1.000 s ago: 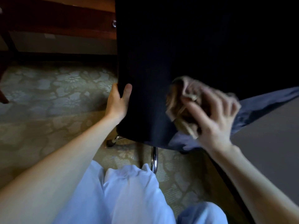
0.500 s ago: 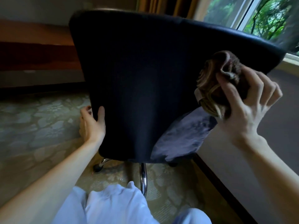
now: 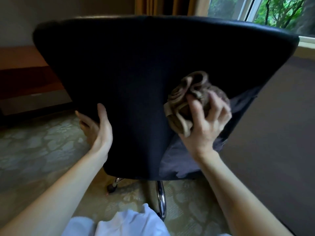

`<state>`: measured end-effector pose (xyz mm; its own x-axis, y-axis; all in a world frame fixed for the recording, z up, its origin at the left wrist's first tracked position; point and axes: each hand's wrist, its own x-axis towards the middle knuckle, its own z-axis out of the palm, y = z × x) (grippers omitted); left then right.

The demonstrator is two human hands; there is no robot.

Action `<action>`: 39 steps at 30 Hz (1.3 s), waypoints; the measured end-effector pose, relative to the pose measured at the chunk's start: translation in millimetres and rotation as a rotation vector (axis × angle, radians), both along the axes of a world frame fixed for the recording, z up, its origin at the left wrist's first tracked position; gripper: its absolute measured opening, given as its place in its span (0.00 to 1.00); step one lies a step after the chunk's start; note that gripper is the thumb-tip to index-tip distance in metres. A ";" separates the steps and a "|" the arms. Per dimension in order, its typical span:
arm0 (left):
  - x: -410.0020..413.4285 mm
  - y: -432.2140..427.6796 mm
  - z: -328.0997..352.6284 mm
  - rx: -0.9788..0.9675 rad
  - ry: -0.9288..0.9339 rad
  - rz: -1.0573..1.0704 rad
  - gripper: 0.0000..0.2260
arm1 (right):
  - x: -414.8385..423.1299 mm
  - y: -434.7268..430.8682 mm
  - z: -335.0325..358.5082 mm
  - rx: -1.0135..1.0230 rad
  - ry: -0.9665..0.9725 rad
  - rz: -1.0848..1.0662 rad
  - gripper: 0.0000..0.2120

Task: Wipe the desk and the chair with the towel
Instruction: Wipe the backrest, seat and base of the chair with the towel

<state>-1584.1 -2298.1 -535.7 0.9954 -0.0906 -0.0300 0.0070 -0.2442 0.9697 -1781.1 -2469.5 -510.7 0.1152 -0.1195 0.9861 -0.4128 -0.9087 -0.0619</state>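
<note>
Pale floral carpet [image 3: 34, 150] spreads beneath us, and a window [image 3: 272, 11] full of green leaves sits at upper right beside brown curtains [image 3: 162, 5]. We face the back of the chair [image 3: 136, 74], a broad, smooth black shell that curves and narrows downward onto a shiny chrome leg [image 3: 161, 198]. Our left hand [image 3: 98, 130] grips its lower left edge, thumb flat on the back and fingers wrapped round behind. Our right hand [image 3: 202, 126] clutches the towel [image 3: 184, 99], a soft-looking brown cloth bunched into ropey folds, against the right side of the chair's back. At far left lies the reddish wooden desk [image 3: 22, 65], well apart from the towel.
</note>
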 end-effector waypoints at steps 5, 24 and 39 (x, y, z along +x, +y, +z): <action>35.0 23.4 3.3 -0.208 -0.033 0.024 0.33 | 31.7 24.8 -82.0 -0.144 0.202 0.091 0.14; 70.3 31.3 -11.1 -0.278 -0.112 -0.082 0.19 | 80.8 79.6 -291.9 -0.176 1.394 0.071 0.22; 70.4 21.3 -34.1 -0.324 -0.135 0.005 0.26 | 138.5 124.8 -290.6 -0.396 1.794 -0.110 0.30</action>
<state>-1513.8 -2276.8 -569.9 0.9889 -0.0692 0.1315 -0.1262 0.0757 0.9891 -1642.6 -2344.7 -801.4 0.9435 -0.0174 -0.3308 0.2155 -0.7262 0.6528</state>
